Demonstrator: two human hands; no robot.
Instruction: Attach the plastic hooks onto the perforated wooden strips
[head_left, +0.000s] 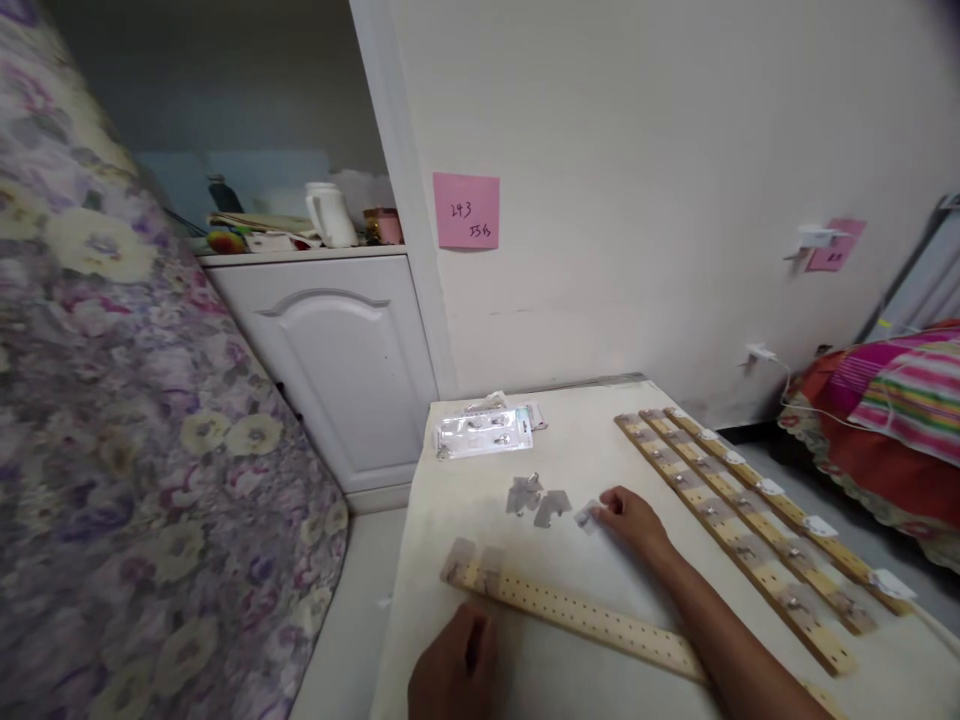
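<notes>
My right hand (631, 522) pinches a small clear square plate with a metal hook (586, 516) at the table's middle. To its left lies a loose pile of similar clear hook plates (553, 507). In front of me stretches a long pale wooden strip (592, 622) with rows of small holes, and two clear hook plates (491, 568) sit at its left end. My right forearm hides part of the strip's right side. Just below the left end, my left hand (454, 668) has its fingers curled closed; whether anything is in them is hidden.
On the right of the table (420, 530) lie several wooden strips (739, 540) carrying hook plates. Clear packaging (484, 432) is at the back left. A floral curtain (187, 420) hangs left of the table, and a white cabinet (337, 370) stands behind.
</notes>
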